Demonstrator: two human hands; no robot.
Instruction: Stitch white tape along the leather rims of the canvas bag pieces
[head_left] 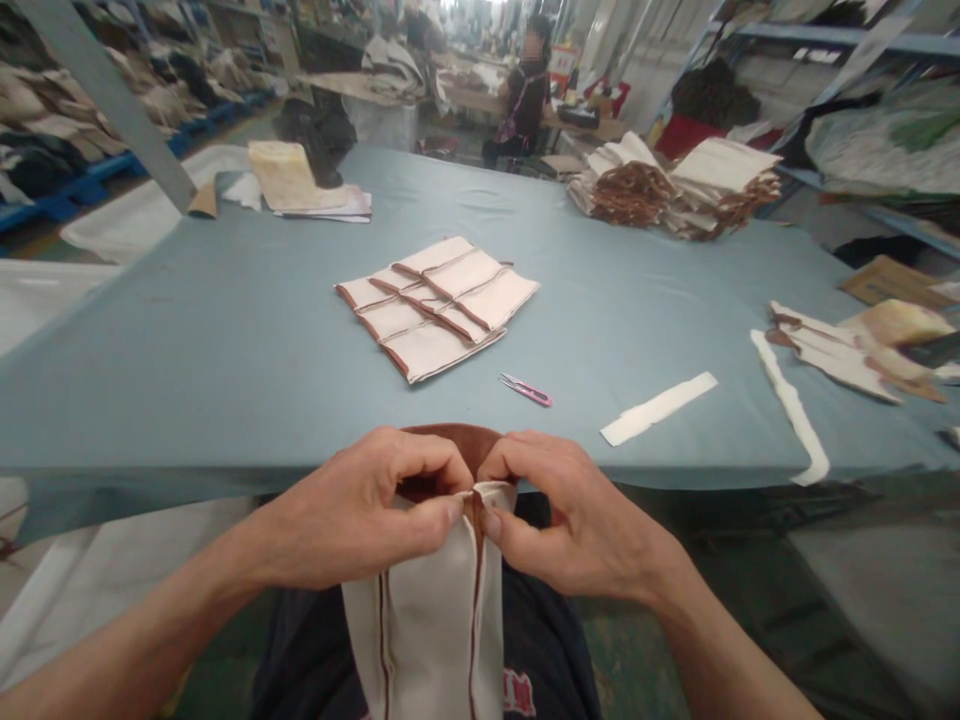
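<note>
A cream fabric piece (431,630) with brown seam edges hangs over my lap, its top at the table's front edge. My left hand (367,505) pinches the top edge left of a brown-lined seam. Close beside it, my right hand (566,510) pinches the same edge on the right of that seam. Behind the fingers a brown inner side (454,437) of the piece curves up. Beyond my hands lie pink-handled thread snips (527,390) and a small stack of similar cream pieces (442,305) with brown edges.
A blue-grey cloth covers the table (225,380). Cream strips (660,408) and more fabric pieces (840,350) lie on the right. Tall bundles (675,185) stand at the back right; a yellowish block (281,175) sits back left. A person (523,95) sits beyond the table.
</note>
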